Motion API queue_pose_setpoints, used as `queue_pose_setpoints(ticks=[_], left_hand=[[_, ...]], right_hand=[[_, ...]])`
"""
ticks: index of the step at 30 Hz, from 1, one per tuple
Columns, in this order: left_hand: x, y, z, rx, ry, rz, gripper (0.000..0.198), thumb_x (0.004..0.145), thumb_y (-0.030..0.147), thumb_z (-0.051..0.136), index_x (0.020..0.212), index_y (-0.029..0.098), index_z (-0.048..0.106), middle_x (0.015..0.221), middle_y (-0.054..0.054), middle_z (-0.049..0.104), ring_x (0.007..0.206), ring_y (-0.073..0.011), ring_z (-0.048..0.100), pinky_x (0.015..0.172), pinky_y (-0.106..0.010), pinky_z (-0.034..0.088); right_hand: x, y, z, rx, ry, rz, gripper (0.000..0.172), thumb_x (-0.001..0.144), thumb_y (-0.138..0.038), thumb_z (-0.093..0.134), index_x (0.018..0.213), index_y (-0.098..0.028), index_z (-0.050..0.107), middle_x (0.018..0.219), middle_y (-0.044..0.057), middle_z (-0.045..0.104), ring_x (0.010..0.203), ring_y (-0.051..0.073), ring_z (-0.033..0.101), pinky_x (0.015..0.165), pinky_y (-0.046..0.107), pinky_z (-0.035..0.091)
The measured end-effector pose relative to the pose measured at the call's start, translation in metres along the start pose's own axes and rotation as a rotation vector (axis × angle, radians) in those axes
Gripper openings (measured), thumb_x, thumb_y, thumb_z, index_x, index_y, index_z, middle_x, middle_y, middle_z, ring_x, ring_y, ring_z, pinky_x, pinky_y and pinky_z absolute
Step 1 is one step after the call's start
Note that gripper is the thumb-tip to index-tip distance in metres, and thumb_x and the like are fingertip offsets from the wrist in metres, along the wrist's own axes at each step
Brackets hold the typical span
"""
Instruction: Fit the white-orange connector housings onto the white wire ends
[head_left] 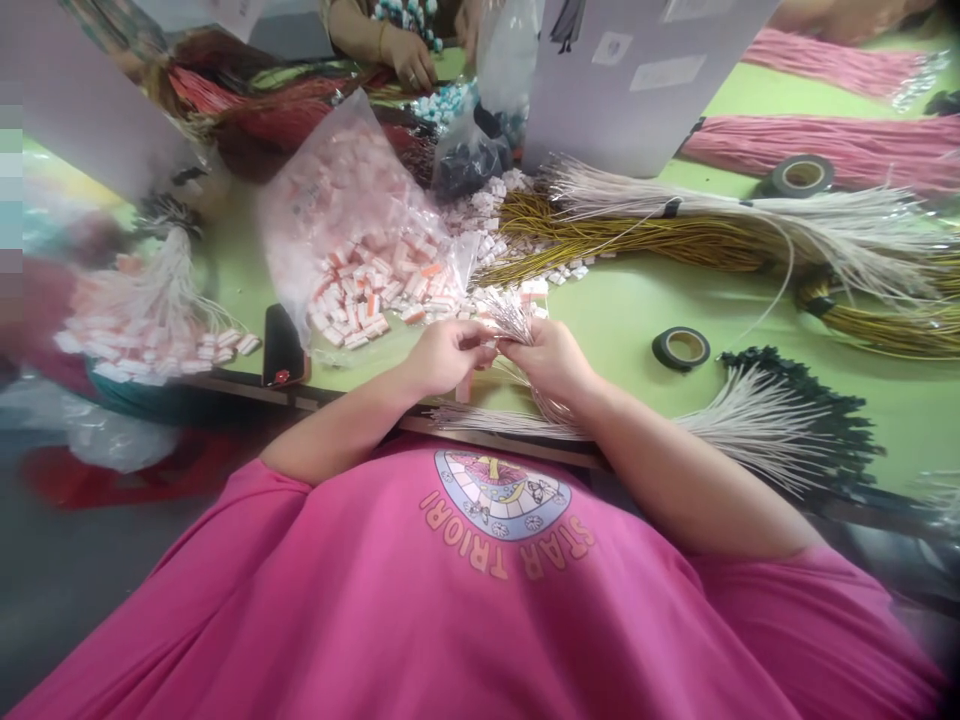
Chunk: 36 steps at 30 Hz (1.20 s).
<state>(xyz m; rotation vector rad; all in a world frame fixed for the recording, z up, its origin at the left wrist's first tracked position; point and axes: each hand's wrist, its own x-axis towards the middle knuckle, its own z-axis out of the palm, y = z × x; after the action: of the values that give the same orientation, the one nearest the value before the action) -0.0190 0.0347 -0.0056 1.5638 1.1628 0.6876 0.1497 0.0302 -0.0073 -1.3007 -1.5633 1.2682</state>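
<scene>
My right hand (553,362) is closed round a bundle of thin white wires (511,312), whose bare tips fan out above the thumb. Beside it, my left hand (448,358) pinches with thumb and fingers close to those wires; what lies between the fingertips is too small to make out. A small pale connector (463,388) shows just below the left fingers. Beyond my hands, white-and-orange connectors (360,295) spill from a clear plastic bag (330,170). More white wires (510,420) lie along the table edge under my wrists.
A phone (283,345) and finished-looking wires with connectors (165,320) are at left. Tape rolls (681,348), yellow-black wires (637,240), white wires (750,215) and black-ended wires (802,420) lie right. Another person's hand (409,60) works across the green table (600,320).
</scene>
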Motion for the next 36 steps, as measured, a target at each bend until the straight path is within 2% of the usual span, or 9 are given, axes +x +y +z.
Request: queue_pose_setpoints(ticks=[4, 8, 11, 16, 21, 24, 27, 31, 36], left_hand=[[-0.004, 0.002, -0.01, 0.147, 0.002, 0.066, 0.018, 0.081, 0.022, 0.064, 0.096, 0.014, 0.07, 0.08, -0.005, 0.069, 0.07, -0.0139, 0.063, 0.068, -0.029, 0.051], [-0.016, -0.009, -0.051, 0.548, 0.144, 0.259, 0.026, 0.086, 0.026, 0.06, 0.11, 0.019, 0.064, 0.113, -0.008, 0.063, 0.099, -0.0196, 0.059, 0.088, -0.035, 0.049], [-0.023, -0.032, -0.089, 0.909, 0.362, 0.137, 0.022, 0.086, 0.02, 0.059, 0.108, 0.019, 0.063, 0.109, -0.009, 0.06, 0.104, -0.025, 0.053, 0.092, -0.041, 0.044], [-0.026, -0.057, -0.112, 1.127, 0.331, 0.046, 0.016, 0.083, 0.015, 0.056, 0.096, 0.017, 0.065, 0.098, -0.012, 0.058, 0.096, -0.0283, 0.053, 0.083, -0.043, 0.045], [-0.027, -0.033, -0.087, 0.66, 0.333, 0.084, 0.014, 0.085, 0.025, 0.059, 0.096, 0.019, 0.063, 0.093, -0.007, 0.059, 0.085, -0.0203, 0.058, 0.079, -0.036, 0.048], [-0.024, -0.013, -0.061, 0.137, 0.124, 0.021, 0.021, 0.084, 0.029, 0.063, 0.102, 0.018, 0.058, 0.083, -0.004, 0.06, 0.069, -0.0132, 0.058, 0.064, -0.028, 0.05], [-0.016, -0.003, -0.036, -0.242, -0.024, -0.009, 0.024, 0.082, 0.024, 0.065, 0.102, 0.017, 0.056, 0.077, -0.001, 0.058, 0.06, -0.0089, 0.055, 0.056, -0.023, 0.047], [-0.007, -0.004, -0.021, -0.437, -0.046, -0.069, 0.022, 0.081, 0.022, 0.067, 0.1, 0.016, 0.058, 0.077, -0.001, 0.058, 0.061, -0.0081, 0.056, 0.055, -0.021, 0.048], [-0.004, -0.008, -0.017, -0.506, -0.048, -0.089, 0.029, 0.08, 0.022, 0.069, 0.106, 0.017, 0.058, 0.077, 0.001, 0.059, 0.063, -0.008, 0.058, 0.057, -0.02, 0.05]], right_hand=[[0.0, -0.002, -0.004, 0.058, -0.035, 0.03, 0.015, 0.071, -0.028, 0.064, 0.076, -0.016, 0.071, 0.072, 0.001, 0.068, 0.073, 0.017, 0.061, 0.073, 0.031, 0.045], [0.001, 0.001, -0.009, 0.054, 0.038, 0.072, 0.017, 0.068, -0.03, 0.067, 0.074, -0.015, 0.069, 0.067, 0.0, 0.064, 0.065, 0.014, 0.057, 0.067, 0.03, 0.043], [0.001, 0.001, -0.009, 0.141, 0.048, 0.088, 0.018, 0.067, -0.03, 0.069, 0.076, -0.015, 0.07, 0.07, 0.0, 0.065, 0.067, 0.014, 0.057, 0.069, 0.03, 0.043], [0.001, 0.002, -0.006, 0.213, 0.002, 0.087, 0.011, 0.065, -0.025, 0.067, 0.071, -0.015, 0.068, 0.066, 0.0, 0.063, 0.062, 0.012, 0.055, 0.065, 0.028, 0.042], [0.0, 0.003, -0.005, 0.197, 0.02, 0.083, 0.007, 0.066, -0.02, 0.062, 0.061, -0.017, 0.058, 0.053, -0.004, 0.052, 0.053, 0.01, 0.046, 0.056, 0.027, 0.036], [-0.001, 0.0, -0.005, 0.182, 0.042, 0.067, 0.009, 0.067, -0.023, 0.063, 0.061, -0.018, 0.057, 0.054, -0.005, 0.049, 0.053, 0.009, 0.043, 0.056, 0.026, 0.035], [-0.002, -0.002, -0.004, 0.209, 0.05, 0.033, 0.009, 0.066, -0.024, 0.065, 0.072, -0.018, 0.065, 0.067, -0.002, 0.06, 0.063, 0.011, 0.052, 0.066, 0.027, 0.041], [-0.002, -0.003, -0.004, 0.15, 0.05, -0.007, 0.013, 0.068, -0.028, 0.065, 0.074, -0.016, 0.066, 0.07, -0.001, 0.062, 0.067, 0.013, 0.054, 0.069, 0.028, 0.042], [-0.004, -0.005, -0.004, -0.121, 0.099, -0.019, 0.018, 0.073, -0.029, 0.058, 0.062, -0.016, 0.056, 0.056, -0.004, 0.044, 0.057, 0.009, 0.041, 0.056, 0.025, 0.034]])
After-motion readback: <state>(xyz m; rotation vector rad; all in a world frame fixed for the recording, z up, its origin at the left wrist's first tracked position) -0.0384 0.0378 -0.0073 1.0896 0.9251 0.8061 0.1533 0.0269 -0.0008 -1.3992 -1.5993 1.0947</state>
